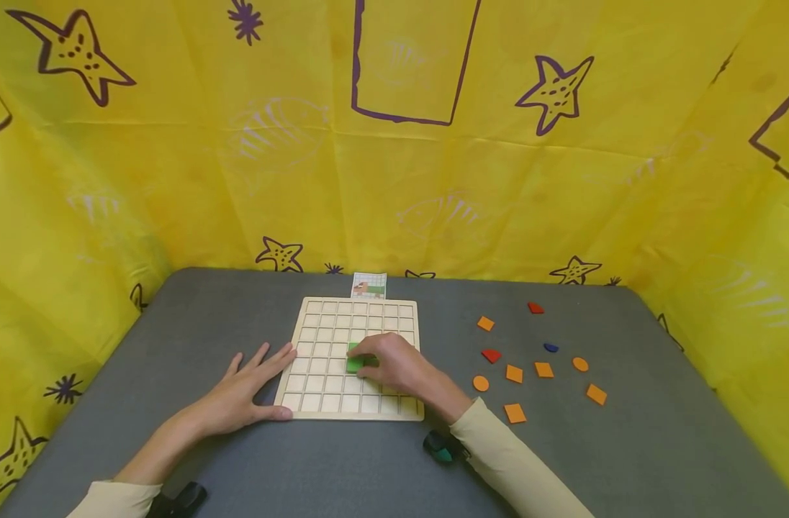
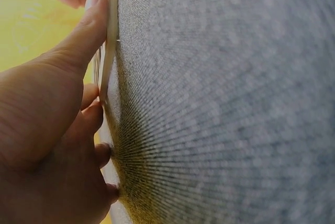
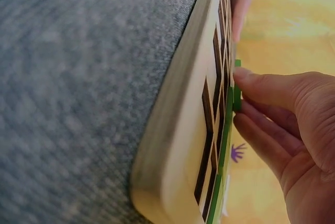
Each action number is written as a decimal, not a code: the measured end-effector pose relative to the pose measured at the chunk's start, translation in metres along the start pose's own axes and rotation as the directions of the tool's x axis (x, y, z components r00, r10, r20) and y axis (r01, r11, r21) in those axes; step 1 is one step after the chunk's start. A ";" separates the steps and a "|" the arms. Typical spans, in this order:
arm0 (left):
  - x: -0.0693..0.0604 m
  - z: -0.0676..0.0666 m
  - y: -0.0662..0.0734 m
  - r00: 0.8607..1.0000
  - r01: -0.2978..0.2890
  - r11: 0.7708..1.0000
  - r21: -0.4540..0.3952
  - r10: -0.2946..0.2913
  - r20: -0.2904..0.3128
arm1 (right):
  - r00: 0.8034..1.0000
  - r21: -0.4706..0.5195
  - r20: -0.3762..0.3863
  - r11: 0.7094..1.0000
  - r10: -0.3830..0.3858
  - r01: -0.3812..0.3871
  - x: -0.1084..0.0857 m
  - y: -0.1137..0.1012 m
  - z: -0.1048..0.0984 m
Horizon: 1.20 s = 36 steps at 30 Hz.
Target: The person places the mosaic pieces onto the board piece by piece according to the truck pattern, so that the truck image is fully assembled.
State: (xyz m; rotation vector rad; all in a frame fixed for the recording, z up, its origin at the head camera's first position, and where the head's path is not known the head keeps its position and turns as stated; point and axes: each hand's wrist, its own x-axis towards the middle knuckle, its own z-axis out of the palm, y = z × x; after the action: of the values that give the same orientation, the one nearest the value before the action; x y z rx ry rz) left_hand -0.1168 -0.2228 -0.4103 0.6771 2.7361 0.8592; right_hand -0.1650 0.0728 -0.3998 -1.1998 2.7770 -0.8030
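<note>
A pale wooden grid board (image 1: 317, 383) lies on the grey table. My left hand (image 1: 235, 398) rests at its left edge with fingers spread, thumb at the near corner; the left wrist view shows the thumb (image 2: 94, 20) against the board's rim (image 2: 111, 41). Over the middle of the grid, my right hand (image 1: 397, 367) pinches a green piece (image 1: 353, 364) between thumb and fingers. In the right wrist view, that green piece (image 3: 237, 85) stands a little proud of the board (image 3: 172, 130), with more green pieces (image 3: 225, 140) in the cells nearer the camera.
A small picture card (image 1: 369, 285) touches the board's far edge. To the right lie several orange pieces (image 1: 514, 373), round and square, two red pieces (image 1: 492, 356) and a blue one (image 1: 551, 347). A yellow patterned cloth (image 1: 394, 180) hangs behind the table (image 1: 628, 446).
</note>
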 end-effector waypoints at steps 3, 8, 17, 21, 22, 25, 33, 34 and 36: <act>0.001 0.001 -0.001 1.000 -0.003 1.000 -0.001 0.003 0.000 | 1.000 0.009 -0.002 1.000 -0.003 0.003 -0.001 0.000 0.000; 0.001 0.002 -0.002 1.000 -0.002 1.000 0.000 0.002 0.001 | 1.000 0.015 -0.003 1.000 -0.001 0.001 -0.001 -0.001 -0.001; 0.001 0.001 -0.002 1.000 -0.001 1.000 -0.005 0.001 0.000 | 1.000 0.001 -0.002 1.000 -0.003 0.003 0.000 -0.001 -0.001; 0.000 0.001 -0.001 1.000 0.004 1.000 -0.007 -0.004 0.002 | 1.000 -0.007 -0.002 1.000 -0.003 0.003 0.000 0.000 0.001; 0.000 0.001 -0.001 1.000 0.003 1.000 -0.008 -0.003 0.003 | 1.000 -0.008 -0.002 1.000 -0.003 0.003 0.000 0.000 0.001; 0.000 0.001 0.000 1.000 0.005 1.000 -0.006 -0.005 0.004 | 1.000 -0.013 -0.001 1.000 -0.003 0.003 -0.001 0.000 0.001; 0.001 0.001 0.000 1.000 0.006 1.000 -0.001 -0.006 0.000 | 1.000 -0.003 -0.002 1.000 0.001 -0.001 -0.002 0.000 0.000; 0.001 0.001 0.000 1.000 0.005 1.000 -0.001 -0.005 0.000 | 1.000 -0.002 -0.001 1.000 0.002 -0.002 -0.002 0.000 0.000; 0.001 0.001 0.000 1.000 0.003 1.000 0.000 -0.003 -0.001 | 1.000 -0.007 0.000 1.000 0.005 -0.005 -0.003 0.000 0.000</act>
State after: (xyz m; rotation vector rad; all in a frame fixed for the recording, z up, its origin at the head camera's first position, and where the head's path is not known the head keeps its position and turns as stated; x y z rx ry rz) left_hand -0.1171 -0.2222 -0.4108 0.6724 2.7371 0.8595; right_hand -0.1629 0.0751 -0.4003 -1.1932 2.7846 -0.7933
